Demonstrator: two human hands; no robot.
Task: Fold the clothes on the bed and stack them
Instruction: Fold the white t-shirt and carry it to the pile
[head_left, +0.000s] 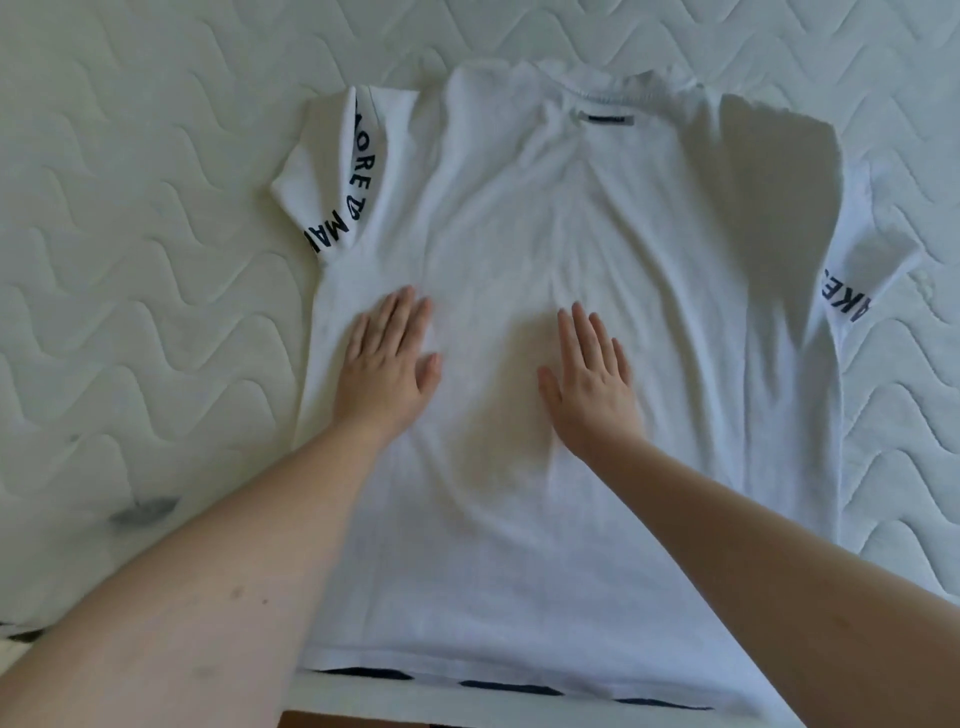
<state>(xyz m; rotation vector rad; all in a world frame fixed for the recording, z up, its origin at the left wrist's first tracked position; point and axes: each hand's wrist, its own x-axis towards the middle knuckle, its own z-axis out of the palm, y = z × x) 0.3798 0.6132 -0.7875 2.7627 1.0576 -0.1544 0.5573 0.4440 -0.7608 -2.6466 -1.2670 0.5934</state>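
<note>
A white T-shirt (545, 208) lies spread flat on the bed, collar at the far side, hem at the near edge. Dark lettering runs along both short sleeves; the left sleeve (337, 171) is partly folded over, the right sleeve (872, 260) lies flat. My left hand (387, 366) presses flat on the shirt near its left side, fingers straight. My right hand (592, 379) lies flat on the shirt's middle, fingers straight and pointing away from me. Both hands hold nothing.
The bed is a pale quilted mattress (130, 234) with a wavy stitch pattern all around the shirt. A dark smudge (143, 512) sits on it at the lower left. The mattress's near edge runs under the shirt's hem at the bottom.
</note>
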